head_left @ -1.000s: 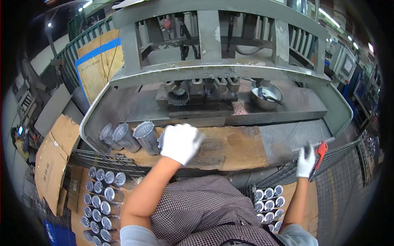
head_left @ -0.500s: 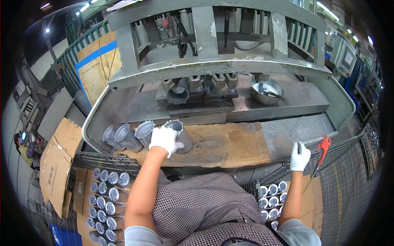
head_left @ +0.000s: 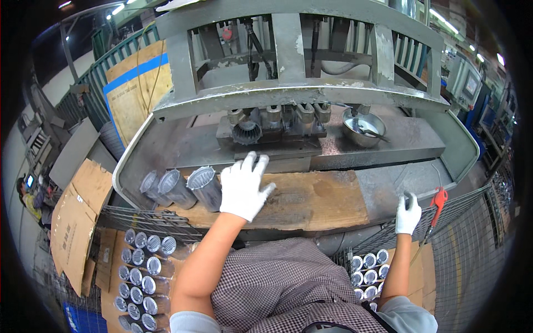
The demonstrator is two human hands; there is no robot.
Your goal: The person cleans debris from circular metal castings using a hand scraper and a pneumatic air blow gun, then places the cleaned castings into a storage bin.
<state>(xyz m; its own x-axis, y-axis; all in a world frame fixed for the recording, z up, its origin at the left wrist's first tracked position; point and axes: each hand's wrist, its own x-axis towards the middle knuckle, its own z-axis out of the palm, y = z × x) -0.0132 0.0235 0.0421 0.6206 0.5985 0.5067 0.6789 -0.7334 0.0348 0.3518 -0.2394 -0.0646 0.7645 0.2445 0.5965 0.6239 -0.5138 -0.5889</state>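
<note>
My left hand (head_left: pixel 242 190), in a white glove, is over the wooden board (head_left: pixel 316 200) with its fingers spread and nothing visible in them. Just left of it stands a grey ribbed metal cylinder (head_left: pixel 205 188) with a toothed rim. Two more grey cylinders, a middle one (head_left: pixel 176 190) and a far-left one (head_left: pixel 150 184), lean close together beyond it. My right hand (head_left: pixel 408 215), also gloved, is raised at the board's right; its fingers are slightly bent and apart, holding nothing visible. It is nearest a red air gun (head_left: pixel 438 201), without touching it.
Ahead, a press fixture (head_left: pixel 272 133) holds a dark ribbed cylinder (head_left: pixel 246 133) beneath a heavy grey frame (head_left: pixel 288 55). A metal bowl (head_left: pixel 363 130) with a dark-handled tool sits right of it. Striped round parts (head_left: pixel 149 284) fill cartons below, on both sides. Wire mesh (head_left: pixel 461 244) borders the right.
My left hand has come off the cylinder it was on, moving slightly right and opening its fingers. That fourth cylinder no longer shows. My right hand's fingers have parted a little.
</note>
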